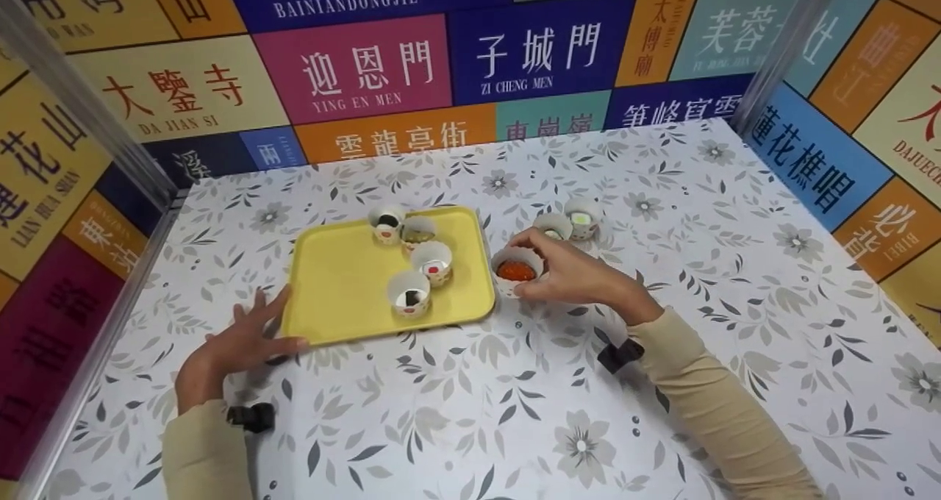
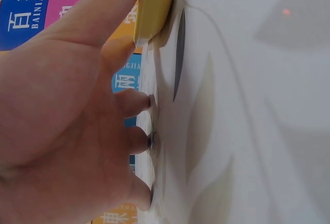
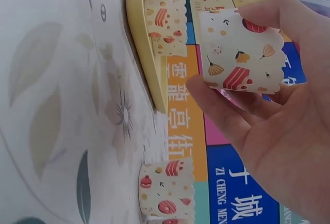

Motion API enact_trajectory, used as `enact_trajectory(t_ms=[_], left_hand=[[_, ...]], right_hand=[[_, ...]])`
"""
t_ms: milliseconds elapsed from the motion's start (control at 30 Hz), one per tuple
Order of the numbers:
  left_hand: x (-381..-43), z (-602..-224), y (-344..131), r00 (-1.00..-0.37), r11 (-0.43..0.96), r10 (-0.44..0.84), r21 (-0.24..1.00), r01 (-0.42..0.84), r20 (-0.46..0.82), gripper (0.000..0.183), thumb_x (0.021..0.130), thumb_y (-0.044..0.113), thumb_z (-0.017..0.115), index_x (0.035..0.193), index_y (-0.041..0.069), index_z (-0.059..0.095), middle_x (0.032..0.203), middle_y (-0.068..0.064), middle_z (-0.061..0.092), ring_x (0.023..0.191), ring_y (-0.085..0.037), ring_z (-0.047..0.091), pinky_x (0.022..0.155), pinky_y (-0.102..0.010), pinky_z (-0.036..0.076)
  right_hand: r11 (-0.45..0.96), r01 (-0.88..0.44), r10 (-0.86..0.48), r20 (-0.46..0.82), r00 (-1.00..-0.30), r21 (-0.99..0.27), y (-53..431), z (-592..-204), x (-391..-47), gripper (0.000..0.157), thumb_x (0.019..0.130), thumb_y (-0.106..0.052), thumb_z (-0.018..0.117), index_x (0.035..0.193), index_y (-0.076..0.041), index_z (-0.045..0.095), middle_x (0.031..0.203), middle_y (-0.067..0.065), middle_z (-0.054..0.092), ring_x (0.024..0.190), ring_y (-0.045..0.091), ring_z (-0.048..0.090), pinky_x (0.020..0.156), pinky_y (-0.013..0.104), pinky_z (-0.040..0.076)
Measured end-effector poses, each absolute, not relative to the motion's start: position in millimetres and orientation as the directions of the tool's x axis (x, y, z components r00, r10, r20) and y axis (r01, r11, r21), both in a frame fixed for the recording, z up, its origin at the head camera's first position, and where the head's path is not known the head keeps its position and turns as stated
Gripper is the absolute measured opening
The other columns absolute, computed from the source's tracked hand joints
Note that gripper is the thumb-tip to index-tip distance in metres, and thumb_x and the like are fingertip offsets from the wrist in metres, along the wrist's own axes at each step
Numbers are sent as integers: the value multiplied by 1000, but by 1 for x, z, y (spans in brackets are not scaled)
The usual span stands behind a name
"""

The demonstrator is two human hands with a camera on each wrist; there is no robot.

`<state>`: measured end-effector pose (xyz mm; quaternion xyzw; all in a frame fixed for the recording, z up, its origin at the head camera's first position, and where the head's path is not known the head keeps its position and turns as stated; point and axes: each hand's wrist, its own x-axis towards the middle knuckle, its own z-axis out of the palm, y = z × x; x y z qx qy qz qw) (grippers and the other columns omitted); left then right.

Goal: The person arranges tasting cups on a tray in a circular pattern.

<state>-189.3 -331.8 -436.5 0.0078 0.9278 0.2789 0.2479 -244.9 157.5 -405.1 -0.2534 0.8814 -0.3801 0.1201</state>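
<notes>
My right hand (image 1: pixel 581 270) pinches a paper baking cup (image 1: pixel 507 288) with an orange-red filling, just right of the yellow tray (image 1: pixel 338 279). In the right wrist view this cup (image 3: pixel 242 53), printed with cakes, is raised off the table, thumb and fingers around its sides. At the tray's near left corner, my left hand (image 1: pixel 239 344) lies with fingers spread, thumb and forefinger against the edge. The left wrist view shows the palm (image 2: pixel 67 105) and the tray's rim (image 2: pixel 154 7). Several similar cups stand on the tray's right half, among them one with a black-and-white piece (image 1: pixel 408 294).
Two more paper cups, one with a pale green piece (image 1: pixel 583 220) and another (image 1: pixel 553 226) partly behind my right hand, stand at the right. A floral cloth (image 1: pixel 470 412) covers the table. Panels with lettering (image 1: pixel 353 66) close off the back and sides.
</notes>
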Motion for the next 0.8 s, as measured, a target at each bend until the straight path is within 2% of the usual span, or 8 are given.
enact_trajectory(t_ms=[133, 267, 400, 533, 800], left_hand=[[-189, -436, -332, -880, 849, 154, 515, -115, -449, 110, 84, 66, 67, 161, 32, -4, 164, -21, -22, 144, -56, -27, 100, -86, -15], [-188, -435, -331, -882, 857, 150, 503, -109, -446, 110, 84, 66, 67, 161, 31, -4, 164, -22, -21, 144, -58, -25, 101, -87, -12], [-188, -436, -331, -882, 858, 146, 501, -112, -448, 110, 84, 66, 66, 161, 31, -4, 165, -22, -20, 144, -57, -25, 101, -86, -13], [-189, -436, -332, -880, 855, 142, 504, -120, -452, 110, 84, 67, 66, 161, 32, -4, 164, -20, -22, 144, -56, -26, 101, -86, -14], [-190, -437, -333, -877, 845, 145, 519, -131, -458, 111, 82, 68, 67, 160, 35, -5, 164, -18, -24, 144, -54, -29, 101, -85, -16]], right_hand=[[556, -372, -540, 17, -841, -744, 151, -405, -242, 62, 82, -22, 75, 137, -15, 48, 141, 8, 56, 121, 24, 56, 95, 41, 49], [499, -397, -553, 70, -830, -770, 143, -407, -238, 58, 82, -19, 76, 135, -16, 51, 135, 4, 60, 119, 21, 58, 98, 40, 49], [437, -422, -577, 112, -809, -795, 133, -410, -237, 57, 82, -17, 78, 133, -15, 52, 132, 2, 61, 120, 19, 58, 103, 39, 48], [412, -440, -597, 128, -792, -798, 123, -412, -234, 57, 83, -20, 79, 133, -15, 53, 132, 2, 61, 119, 19, 58, 101, 39, 48], [421, -423, -557, 139, -819, -803, 104, -418, -228, 58, 83, -24, 80, 134, -17, 54, 135, 1, 60, 125, 20, 55, 102, 41, 47]])
